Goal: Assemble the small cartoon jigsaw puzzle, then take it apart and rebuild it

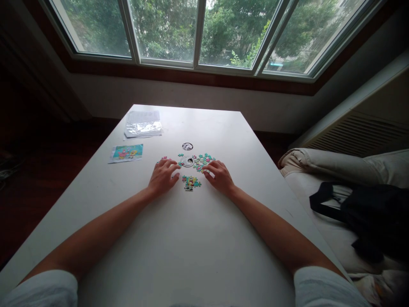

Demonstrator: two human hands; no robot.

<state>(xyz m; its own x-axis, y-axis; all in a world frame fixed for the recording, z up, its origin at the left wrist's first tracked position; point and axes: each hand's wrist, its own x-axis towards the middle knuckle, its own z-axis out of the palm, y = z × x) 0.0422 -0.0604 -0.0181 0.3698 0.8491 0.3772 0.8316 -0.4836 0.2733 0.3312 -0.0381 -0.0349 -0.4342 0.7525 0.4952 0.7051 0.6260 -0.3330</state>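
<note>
Joined jigsaw puzzle pieces (191,182) in yellow, green and other colours lie on the white table between my hands. My left hand (162,175) rests to their left, fingers apart and curved, with the fingertips by a few loose pieces. On the other side, my right hand (220,175) has its thumb apart from its bent fingers. Its fingertips reach the near edge of a heap of loose puzzle pieces (203,161), mostly teal. A round, silvery disc-like object (187,161) sits beside that heap, and a smaller round picture piece (187,146) lies beyond it.
At the left of the white table (191,238) lies a picture card (128,152) with colourful cartoon figures. Behind it is a clear plastic bag with paper (143,123). A cream sofa (335,170) with a black bag (377,213) stands to the right. Windows (166,30) are ahead.
</note>
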